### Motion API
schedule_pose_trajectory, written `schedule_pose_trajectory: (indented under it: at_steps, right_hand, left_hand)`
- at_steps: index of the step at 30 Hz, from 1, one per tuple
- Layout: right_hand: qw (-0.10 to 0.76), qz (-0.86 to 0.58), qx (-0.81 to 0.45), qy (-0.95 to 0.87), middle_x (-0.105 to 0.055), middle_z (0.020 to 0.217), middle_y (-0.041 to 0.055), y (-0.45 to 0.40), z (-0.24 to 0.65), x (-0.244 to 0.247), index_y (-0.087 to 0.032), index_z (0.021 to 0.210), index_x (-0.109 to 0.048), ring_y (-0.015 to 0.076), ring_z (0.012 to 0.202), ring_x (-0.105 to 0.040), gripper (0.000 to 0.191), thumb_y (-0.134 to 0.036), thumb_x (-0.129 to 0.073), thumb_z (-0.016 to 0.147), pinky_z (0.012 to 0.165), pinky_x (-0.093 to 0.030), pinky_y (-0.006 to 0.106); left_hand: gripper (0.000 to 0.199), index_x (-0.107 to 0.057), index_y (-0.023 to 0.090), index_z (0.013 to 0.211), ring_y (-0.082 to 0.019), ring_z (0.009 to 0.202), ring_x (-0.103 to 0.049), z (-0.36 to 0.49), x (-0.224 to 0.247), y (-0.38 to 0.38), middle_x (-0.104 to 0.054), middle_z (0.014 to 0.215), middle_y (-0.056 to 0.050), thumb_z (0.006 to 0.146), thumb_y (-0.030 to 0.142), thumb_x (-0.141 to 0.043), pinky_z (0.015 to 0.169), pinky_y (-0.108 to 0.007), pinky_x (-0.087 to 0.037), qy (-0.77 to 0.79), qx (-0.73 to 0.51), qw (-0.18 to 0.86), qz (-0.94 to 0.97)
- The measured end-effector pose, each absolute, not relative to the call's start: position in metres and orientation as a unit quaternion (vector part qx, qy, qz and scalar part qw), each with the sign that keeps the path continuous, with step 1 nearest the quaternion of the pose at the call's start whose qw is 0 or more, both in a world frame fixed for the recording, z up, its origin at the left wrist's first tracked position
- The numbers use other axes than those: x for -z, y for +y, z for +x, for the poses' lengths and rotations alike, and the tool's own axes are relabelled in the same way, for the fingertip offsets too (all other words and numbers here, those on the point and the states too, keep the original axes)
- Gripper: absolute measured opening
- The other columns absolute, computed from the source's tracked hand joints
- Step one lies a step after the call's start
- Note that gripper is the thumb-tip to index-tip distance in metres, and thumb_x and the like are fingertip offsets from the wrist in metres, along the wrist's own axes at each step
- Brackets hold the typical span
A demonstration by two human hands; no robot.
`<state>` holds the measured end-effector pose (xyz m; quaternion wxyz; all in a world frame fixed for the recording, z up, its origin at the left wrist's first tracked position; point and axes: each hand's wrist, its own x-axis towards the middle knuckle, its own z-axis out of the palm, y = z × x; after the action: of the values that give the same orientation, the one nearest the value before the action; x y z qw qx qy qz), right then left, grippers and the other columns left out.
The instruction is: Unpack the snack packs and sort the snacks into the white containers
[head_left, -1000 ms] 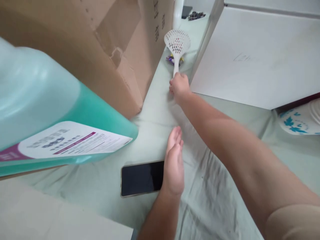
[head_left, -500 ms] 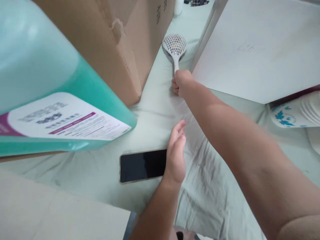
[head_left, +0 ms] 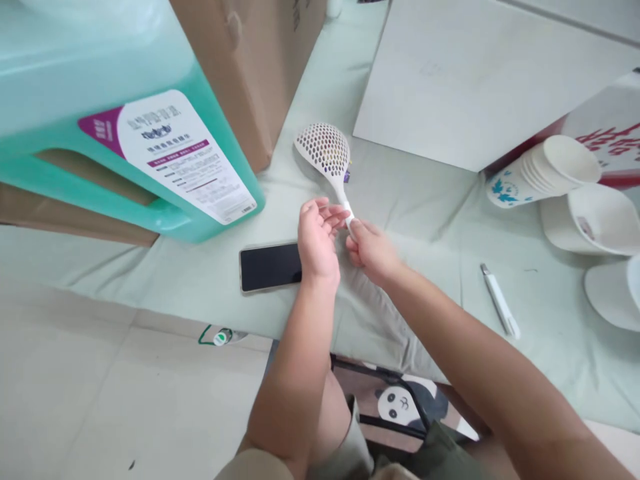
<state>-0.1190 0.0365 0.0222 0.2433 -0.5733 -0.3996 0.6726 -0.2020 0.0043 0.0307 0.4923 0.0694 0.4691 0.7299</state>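
Observation:
My right hand (head_left: 373, 252) is closed round the handle end of a white skimmer (head_left: 324, 150), its perforated bowl pointing away from me. Bits of red, yellow and purple show through the holes and beside the bowl's right edge; what they are I cannot make out. Beside the handle, my left hand (head_left: 320, 237) is open with loosely bent fingers, the fingertips at the handle; whether they touch it I cannot tell. A black-screened phone (head_left: 269, 268) lies on the cloth, its right end hidden behind my left wrist.
A big jug of green liquid (head_left: 220, 127) and a cardboard box (head_left: 265, 80) stand at left. Toward the right are a large white box (head_left: 480, 80), stacked paper cups (head_left: 530, 177), white containers (head_left: 583, 223) and a white utility knife (head_left: 500, 301). The pale green tablecloth (head_left: 430, 220) ends near my legs.
My right hand has drawn the skimmer toward me. My left hand has come up beside its handle. The view has shifted, bringing the knife and white containers into sight.

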Motion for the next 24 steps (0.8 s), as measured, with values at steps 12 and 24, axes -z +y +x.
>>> schedule_pose_trajectory:
  at_steps: [12,24]
  right_hand:
    - [0.311,-0.618,-0.590,-0.417,-0.041,0.053,-0.0099,-0.039,0.009,-0.013,-0.023,0.091,-0.054,0.0077,0.041,-0.032,0.048,-0.070,-0.062,0.087,0.042,-0.023,0.024]
    - [0.213,-0.633,-0.322,-0.671,-0.059,0.051,0.0009,-0.002,0.034,-0.039,-0.025,0.059,-0.055,0.0159,0.048,-0.052,0.042,-0.048,-0.054,0.094,0.056,-0.037,0.031]
  left_hand:
    - [0.025,-0.061,0.020,0.079,-0.014,0.069,-0.065,-0.155,-0.028,0.003,-0.063,0.070,-0.002,0.094,0.038,-0.051,0.078,-0.028,-0.053,0.488,-0.649,0.558,0.171]
    - [0.007,-0.069,0.018,0.092,-0.013,0.072,-0.072,-0.127,-0.024,0.018,-0.076,0.083,-0.003,0.092,0.025,-0.069,0.080,-0.027,-0.057,0.548,-0.573,0.555,0.251]
